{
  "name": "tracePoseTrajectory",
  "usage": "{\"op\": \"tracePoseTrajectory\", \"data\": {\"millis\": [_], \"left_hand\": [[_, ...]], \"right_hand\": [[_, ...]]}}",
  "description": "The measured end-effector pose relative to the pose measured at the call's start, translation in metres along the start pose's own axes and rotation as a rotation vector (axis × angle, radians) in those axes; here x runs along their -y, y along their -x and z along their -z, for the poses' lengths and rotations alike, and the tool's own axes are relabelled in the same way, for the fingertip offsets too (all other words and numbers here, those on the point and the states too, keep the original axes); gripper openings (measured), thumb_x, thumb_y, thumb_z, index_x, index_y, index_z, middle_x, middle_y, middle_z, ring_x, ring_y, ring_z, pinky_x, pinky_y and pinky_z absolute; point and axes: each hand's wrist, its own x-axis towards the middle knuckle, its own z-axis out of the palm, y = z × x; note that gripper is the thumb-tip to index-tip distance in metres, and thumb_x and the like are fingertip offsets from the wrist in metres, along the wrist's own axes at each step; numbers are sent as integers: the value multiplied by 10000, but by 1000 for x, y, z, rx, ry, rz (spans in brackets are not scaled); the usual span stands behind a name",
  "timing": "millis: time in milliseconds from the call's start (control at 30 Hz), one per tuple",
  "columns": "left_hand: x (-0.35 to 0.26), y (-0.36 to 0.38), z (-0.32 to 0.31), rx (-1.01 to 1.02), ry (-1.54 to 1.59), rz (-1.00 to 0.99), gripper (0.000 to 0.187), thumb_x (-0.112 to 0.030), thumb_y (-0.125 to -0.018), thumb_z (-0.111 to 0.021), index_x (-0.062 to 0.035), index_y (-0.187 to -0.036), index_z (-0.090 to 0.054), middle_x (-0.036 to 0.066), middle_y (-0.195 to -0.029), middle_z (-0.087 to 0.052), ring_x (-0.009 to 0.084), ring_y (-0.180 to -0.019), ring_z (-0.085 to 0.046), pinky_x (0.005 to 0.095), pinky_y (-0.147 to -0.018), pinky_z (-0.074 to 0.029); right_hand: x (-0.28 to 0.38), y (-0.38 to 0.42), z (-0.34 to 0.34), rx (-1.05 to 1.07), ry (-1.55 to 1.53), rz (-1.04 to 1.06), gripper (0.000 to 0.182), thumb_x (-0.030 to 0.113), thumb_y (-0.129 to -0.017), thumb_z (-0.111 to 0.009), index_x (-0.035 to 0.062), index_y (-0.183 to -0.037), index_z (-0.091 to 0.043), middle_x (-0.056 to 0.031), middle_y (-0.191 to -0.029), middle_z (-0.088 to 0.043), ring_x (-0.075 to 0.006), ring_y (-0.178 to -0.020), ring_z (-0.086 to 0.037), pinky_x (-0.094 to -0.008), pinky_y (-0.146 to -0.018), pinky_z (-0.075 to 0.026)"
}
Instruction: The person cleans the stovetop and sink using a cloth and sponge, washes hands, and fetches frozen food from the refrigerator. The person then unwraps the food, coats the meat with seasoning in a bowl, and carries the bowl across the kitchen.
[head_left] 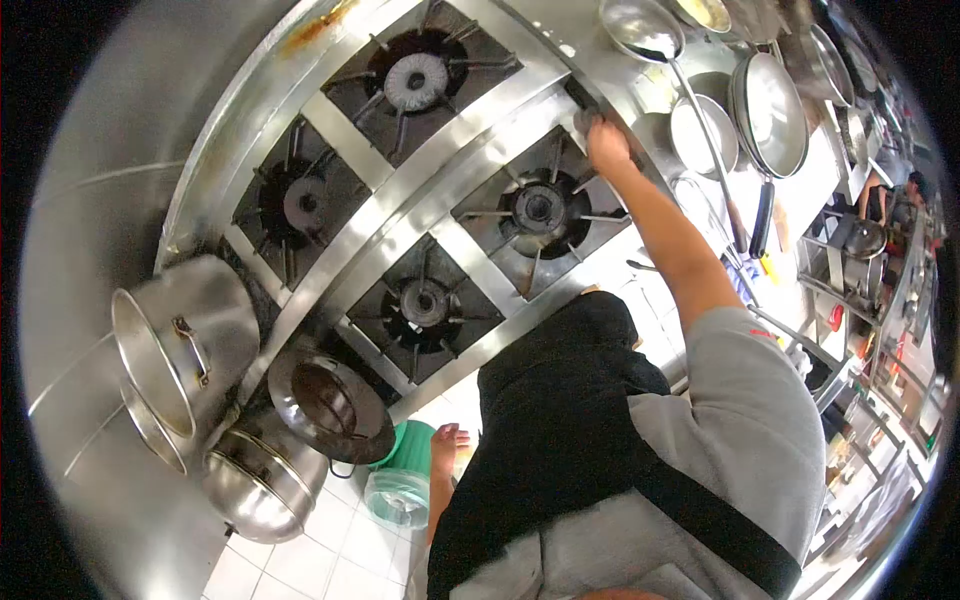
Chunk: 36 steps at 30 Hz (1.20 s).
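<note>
My right hand (pixel 608 146) reaches to the back right edge of the steel stove (pixel 465 150), its fingers closed over a small greyish thing that I cannot make out. Close by it is a gas burner (pixel 539 206) with a black grate. Low beside my black apron (pixel 540 440) hangs my left hand (pixel 449 448), fingers loosely bent and apart, with nothing visible in them. Further burners, among them a front burner (pixel 424 302) and a far burner (pixel 415 82), sit uncovered in the stove top.
A large steel pot (pixel 190 340), a dark wok (pixel 330 405) and steel bowls (pixel 262 485) crowd the left end. A green bucket (pixel 408 447) stands on the tiled floor. Frying pans (pixel 775 115) and a long-handled ladle (pixel 645 27) are at right. Another person (pixel 878 200) is farther off.
</note>
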Motion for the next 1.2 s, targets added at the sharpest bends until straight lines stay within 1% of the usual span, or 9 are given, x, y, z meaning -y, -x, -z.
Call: {"op": "tracePoseTrajectory", "data": {"millis": [100, 300, 533, 633, 767, 900, 933, 1067, 1200], "left_hand": [[1, -10, -5, 26, -348, -209, 211, -206, -887, -557, -30, -1004, -553, 138, -819, -645, 217, -685, -636, 311, -562, -527], [-4, -15, -1, 190, 185, 108, 206, -172, -904, -521, -13, -1034, -544, 154, -844, -649, 226, -706, -644, 300, -564, -524], [-40, 27, -37, -51, -225, 25, 288, -238, -898, -543, 1, -1059, -538, 171, -878, -649, 228, -688, -645, 301, -556, -534], [48, 22, -41, 3, -326, -39, 291, -275, -883, -574, -25, -1028, -549, 155, -820, -642, 221, -662, -642, 310, -514, -533], [77, 32, -58, -74, 434, 301, 264, -280, -891, -556, -39, -999, -571, 117, -769, -644, 206, -639, -632, 324, -507, -527], [85, 54, -51, -300, 491, 353, 283, -292, -895, -542, -28, -993, -571, 108, -797, -652, 190, -637, -625, 317, -513, -521], [80, 62, -46, -322, 541, 272, 281, -290, -897, -541, -29, -998, -572, 102, -812, -650, 181, -666, -624, 309, -545, -522], [-40, 88, -24, -392, 581, -150, 276, -218, -921, -507, -18, -1106, -548, 90, -916, -622, 158, -809, -602, 279, -696, -503], [-149, 84, -6, -251, 530, -734, 452, -163, -933, -475, -30, -1347, -350, 103, -1240, -478, 188, -1098, -484, 318, -925, -414]], "right_hand": [[3, 36, -14, -572, -210, 148, 243, 102, -754, -559, -11, -968, -535, -219, -928, -552, -380, -899, -558, -468, -783, -463], [76, 28, 0, -345, -233, 584, 283, 151, -776, -553, 72, -1042, -607, -180, -963, -534, -356, -968, -511, -446, -875, -420], [-37, 31, -28, -71, -224, -63, 244, 210, -860, -483, 81, -1038, -589, -141, -1057, -597, -328, -925, -578, -426, -787, -466], [-133, 86, -90, -357, 248, 671, 309, 110, -840, -453, 24, -1115, -566, -173, -1074, -588, -349, -936, -568, -449, -802, -461], [-94, 163, 24, 170, -112, 192, 332, 275, -891, -424, -32, -890, -549, -265, -828, -558, -477, -727, -511, -499, -680, -426], [-67, 147, 66, 484, -450, 367, 318, 245, -906, -433, 2, -1048, -579, -207, -1020, -607, -375, -927, -570, -379, -835, -441], [-54, 157, 66, 116, -232, 786, 339, 215, -928, -422, 18, -1173, -549, -175, -1169, -560, -298, -1094, -522, -336, -938, -389], [130, 234, 114, 473, -614, 419, 384, 233, -926, -485, -10, -1222, -511, -108, -1167, -570, -172, -1097, -512, -286, -949, -379], [258, 342, 88, 1119, -936, 715, 287, 149, -867, -571, 12, -1118, -539, -94, -1081, -600, -178, -977, -575, -333, -841, -474]]}}
